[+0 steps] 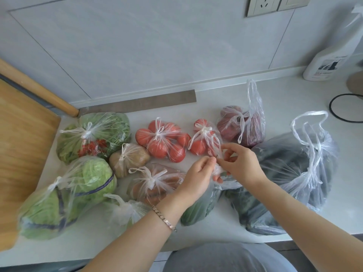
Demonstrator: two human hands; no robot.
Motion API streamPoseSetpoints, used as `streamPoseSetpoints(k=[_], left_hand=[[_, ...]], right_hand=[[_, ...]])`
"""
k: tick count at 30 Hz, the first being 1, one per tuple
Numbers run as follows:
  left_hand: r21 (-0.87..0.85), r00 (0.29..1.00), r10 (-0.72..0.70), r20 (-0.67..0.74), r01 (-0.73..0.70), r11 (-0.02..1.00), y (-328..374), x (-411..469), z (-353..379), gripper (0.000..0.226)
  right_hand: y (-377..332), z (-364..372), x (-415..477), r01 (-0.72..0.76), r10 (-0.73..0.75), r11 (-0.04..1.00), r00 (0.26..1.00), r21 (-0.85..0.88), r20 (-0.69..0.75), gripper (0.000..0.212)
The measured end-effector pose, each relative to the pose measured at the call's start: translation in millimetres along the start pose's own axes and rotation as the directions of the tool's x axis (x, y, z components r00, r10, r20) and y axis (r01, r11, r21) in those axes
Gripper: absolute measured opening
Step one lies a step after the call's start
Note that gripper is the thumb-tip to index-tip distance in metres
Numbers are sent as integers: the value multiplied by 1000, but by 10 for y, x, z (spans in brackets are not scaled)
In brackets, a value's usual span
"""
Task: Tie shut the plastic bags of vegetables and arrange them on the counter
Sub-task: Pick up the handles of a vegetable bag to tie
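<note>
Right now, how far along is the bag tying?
Knotted: greens bag, cabbage bag, potato bag, carrot bag, large tomato bag, small tomato bag. In hand: left hand and right hand pinch the handles of the green vegetable bag. Left: purple bag and big dark bag, handles loose.

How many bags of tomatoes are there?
2: a larger bag in the middle, tied shut, and a smaller bag just to its right, also tied. The dark bags could hide more.
</note>
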State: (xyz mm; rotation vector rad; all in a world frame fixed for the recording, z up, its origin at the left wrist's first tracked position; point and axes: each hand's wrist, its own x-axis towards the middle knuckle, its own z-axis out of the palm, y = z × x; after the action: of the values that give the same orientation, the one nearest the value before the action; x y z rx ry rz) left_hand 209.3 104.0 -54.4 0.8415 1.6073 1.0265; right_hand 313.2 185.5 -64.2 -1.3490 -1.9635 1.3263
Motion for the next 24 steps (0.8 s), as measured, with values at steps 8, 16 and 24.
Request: streamPoseSetpoints(k=[8, 16, 24], left_hand=[[118, 989, 124, 82, -133, 984, -71, 42, -62, 24], [154, 992, 109, 63, -117, 981, -126, 98, -194, 23], [4, 970, -241, -34, 241, 971, -143, 234, -128, 38]], right_hand=[[132, -48, -72, 201, -181, 972, 970, -122, 159, 19], [175, -66, -61, -52, 7, 993, 918, 104, 396, 24], [247, 16, -34, -195, -10, 779, 946, 595, 323, 48]])
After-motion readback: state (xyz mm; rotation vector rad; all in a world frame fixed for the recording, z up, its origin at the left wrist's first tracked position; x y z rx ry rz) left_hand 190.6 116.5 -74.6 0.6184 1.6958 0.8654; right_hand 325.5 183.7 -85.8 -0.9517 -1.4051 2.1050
